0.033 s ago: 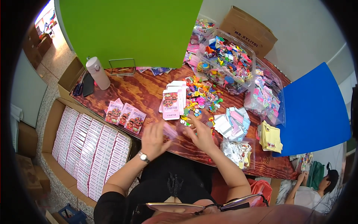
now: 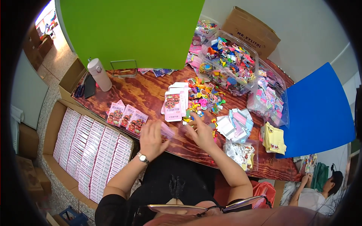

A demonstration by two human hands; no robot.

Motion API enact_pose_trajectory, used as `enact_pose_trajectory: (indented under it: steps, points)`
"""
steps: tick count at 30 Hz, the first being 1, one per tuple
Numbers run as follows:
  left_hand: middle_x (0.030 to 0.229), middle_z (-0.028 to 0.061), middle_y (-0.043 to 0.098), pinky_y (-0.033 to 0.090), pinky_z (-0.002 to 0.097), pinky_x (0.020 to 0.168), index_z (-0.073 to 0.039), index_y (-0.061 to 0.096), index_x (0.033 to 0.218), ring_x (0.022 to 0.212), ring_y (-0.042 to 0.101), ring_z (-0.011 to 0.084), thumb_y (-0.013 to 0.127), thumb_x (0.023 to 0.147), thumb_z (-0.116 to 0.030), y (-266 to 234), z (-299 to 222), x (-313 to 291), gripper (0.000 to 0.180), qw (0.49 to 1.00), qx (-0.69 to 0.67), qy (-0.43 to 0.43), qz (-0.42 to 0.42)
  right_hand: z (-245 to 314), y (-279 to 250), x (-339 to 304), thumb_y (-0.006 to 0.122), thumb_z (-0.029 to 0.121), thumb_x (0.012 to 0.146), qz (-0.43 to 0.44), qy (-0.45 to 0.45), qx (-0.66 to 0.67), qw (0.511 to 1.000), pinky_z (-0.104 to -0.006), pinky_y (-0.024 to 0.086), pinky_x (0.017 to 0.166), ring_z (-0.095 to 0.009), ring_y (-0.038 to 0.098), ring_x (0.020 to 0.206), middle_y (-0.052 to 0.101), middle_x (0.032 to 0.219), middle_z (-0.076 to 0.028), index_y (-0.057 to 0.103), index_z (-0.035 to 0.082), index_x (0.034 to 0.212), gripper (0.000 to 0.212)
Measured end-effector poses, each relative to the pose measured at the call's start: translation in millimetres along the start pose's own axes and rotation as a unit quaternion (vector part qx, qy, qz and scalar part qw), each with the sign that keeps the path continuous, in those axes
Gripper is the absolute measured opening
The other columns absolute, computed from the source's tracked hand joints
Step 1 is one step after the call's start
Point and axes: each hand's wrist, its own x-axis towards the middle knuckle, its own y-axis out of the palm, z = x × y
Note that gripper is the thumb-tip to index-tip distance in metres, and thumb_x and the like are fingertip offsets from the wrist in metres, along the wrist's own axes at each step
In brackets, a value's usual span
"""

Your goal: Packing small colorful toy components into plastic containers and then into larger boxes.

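Observation:
My left hand (image 2: pixel 151 141), with a watch on its wrist, is closed round a small pink box (image 2: pixel 168 131) held over the near edge of the table; the box is blurred by motion. My right hand (image 2: pixel 201 133) is beside it, thumb and forefinger apart, at the near side of a pile of small colourful plastic toys (image 2: pixel 203 98). I see nothing held in it. Left of that pile lies a stack of flat pink-and-white cartons (image 2: pixel 173 107). Several pink printed boxes (image 2: pixel 136 122) lie in an overlapping row just beyond my left hand.
An open cardboard box (image 2: pixel 90 150) packed with rows of pink boxes stands at left. Clear tubs of toys (image 2: pixel 230 56) and packets (image 2: pixel 267 100), folded cards (image 2: pixel 235 124), yellow packets (image 2: pixel 273 138) and a blue chair (image 2: pixel 320 113) are at right. A bottle (image 2: pixel 99 75) stands far left.
My left hand has shifted slightly left and up with the pink box, toward the row of boxes. My right hand has hardly moved.

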Motion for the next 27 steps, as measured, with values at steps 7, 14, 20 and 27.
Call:
enact_pose_trajectory:
  steps: [7, 14, 20, 27]
  points:
    - [0.144, 0.0249, 0.047, 0.023, 0.063, 0.116, 0.009, 0.046, 0.138, 0.139, 0.036, 0.0464, 0.08, 0.073, -0.043, 11.7, 47.6, -4.0, 0.091, 0.985, 0.156, -0.075, -0.005, -34.6, 56.4, 49.7, 0.077, 0.033, 0.086, -0.098, 0.106, 0.036, 0.989, -0.0452, 0.053, 0.076, -0.033, 0.072, 0.082, 0.073, 0.086, -0.014, 0.038, 0.002, 0.142, 0.075]
    - [0.147, 0.0243, 0.045, 0.021, 0.0637, 0.116, 0.006, 0.044, 0.143, 0.14, 0.035, 0.0452, 0.078, 0.076, -0.048, 12.5, 61.8, 3.5, 0.093, 0.97, 0.21, -0.12, -0.017, -51.8, 65.7, 68.4, 0.08, 0.027, 0.085, -0.121, 0.156, 0.1, 0.975, -0.0415, 0.054, 0.072, -0.024, 0.069, 0.072, 0.071, 0.079, -0.011, 0.046, 0.0, 0.128, 0.061]
    - [0.147, 0.0239, 0.046, 0.025, 0.0628, 0.115, 0.005, 0.044, 0.144, 0.14, 0.036, 0.0457, 0.079, 0.078, -0.041, 3.1, 44.3, 15.4, 0.088, 0.982, 0.162, -0.075, -0.068, -64.7, 52.3, 61.4, 0.074, 0.016, 0.092, -0.135, 0.15, 0.123, 0.972, -0.0266, 0.054, 0.058, -0.012, 0.068, 0.071, 0.074, 0.087, -0.011, 0.062, -0.003, 0.111, 0.03]
    - [0.143, 0.0318, 0.046, 0.041, 0.0437, 0.109, 0.011, 0.032, 0.148, 0.131, 0.051, 0.0411, 0.083, 0.08, -0.036, 26.8, 5.0, 43.8, 0.097, 0.953, -0.25, -0.147, -0.09, -37.3, 32.3, 20.7, 0.07, 0.016, 0.093, -0.179, 0.051, 0.157, 0.97, -0.0317, 0.054, 0.062, -0.016, 0.07, 0.071, 0.072, 0.085, -0.011, 0.07, -0.001, 0.1, 0.018]
